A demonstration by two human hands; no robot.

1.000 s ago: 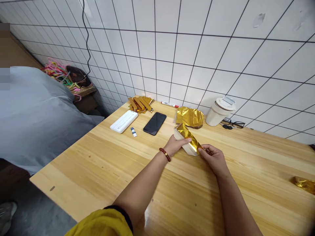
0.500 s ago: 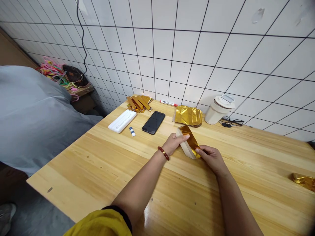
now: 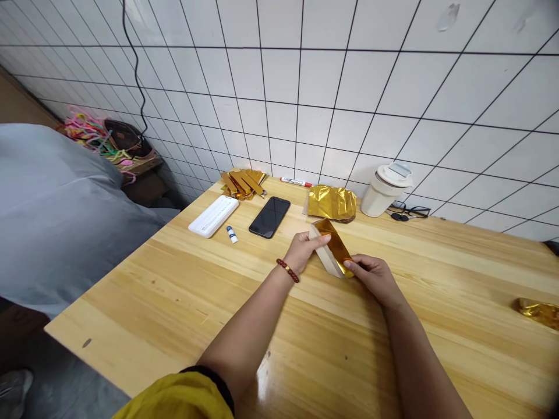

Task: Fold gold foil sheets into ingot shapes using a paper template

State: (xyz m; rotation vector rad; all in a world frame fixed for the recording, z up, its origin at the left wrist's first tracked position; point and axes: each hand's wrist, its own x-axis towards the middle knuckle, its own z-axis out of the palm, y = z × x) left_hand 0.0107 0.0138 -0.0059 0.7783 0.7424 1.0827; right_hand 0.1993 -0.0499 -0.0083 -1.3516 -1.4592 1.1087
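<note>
Apparently mid-fold: 1 gold sheet [image 3: 335, 245]
Left hand [image 3: 301, 251] and right hand [image 3: 374, 279] pinch it; the next crease probably calls for firm pressure.

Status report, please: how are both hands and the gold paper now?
Left hand, right hand: both gripping folded gold paper. Gold sheets just beyond. Nothing visibly obstructing.

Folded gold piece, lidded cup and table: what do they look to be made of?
Folded gold piece: probably foil-faced paper; one side gleams like a mirror, the other is pale and dull.
Lidded cup: smooth, cream-coloured; plastic or coated metal, can't tell.
Table: wood, seemingly varnished; grain and knots show, with a glossy highlight.
</note>
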